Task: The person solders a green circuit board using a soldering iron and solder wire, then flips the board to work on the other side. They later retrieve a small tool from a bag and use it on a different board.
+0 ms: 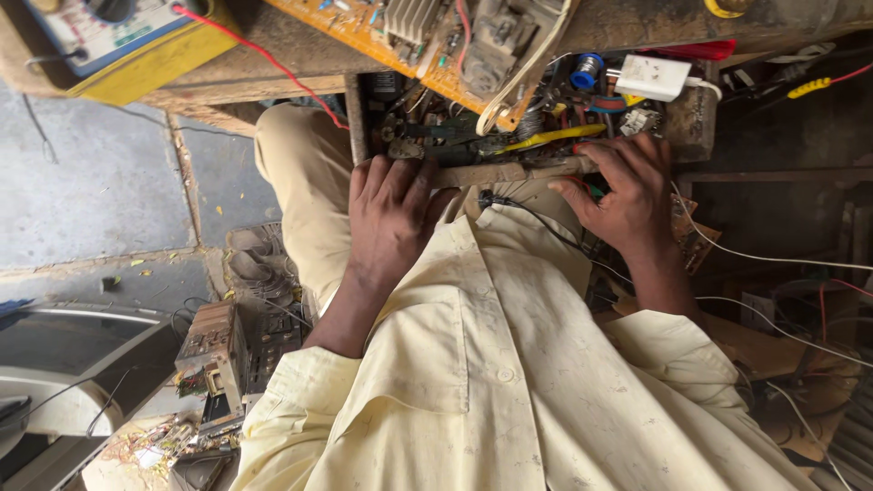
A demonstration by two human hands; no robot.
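Both hands on the front lip of a wooden drawer (509,171) pulled out beneath the counter's near edge (300,64): left hand (393,211) laid flat, fingers spread and curled over the rail; right hand (627,186) likewise draped, fingertips hooked over the lip, nothing pinched in either. Drawer crammed with wire, small parts, a yellow strip (555,136) and a blue-capped component (587,69), so probably heavy and apt to bind or tip; stiff timber front, best gripped along the rail at both ends rather than by the loose contents. Above, at the counter's front edge, an orange circuit board (364,23) with a ribbed heat sink, fragile and better left untouched; at the left corner a yellow meter (136,50) with a red lead (264,55). White plug block (653,76) at the right. Below, a grey concrete floor (100,182), dusty, with what seems to be dismantled radio chassis (214,359) and scrap.
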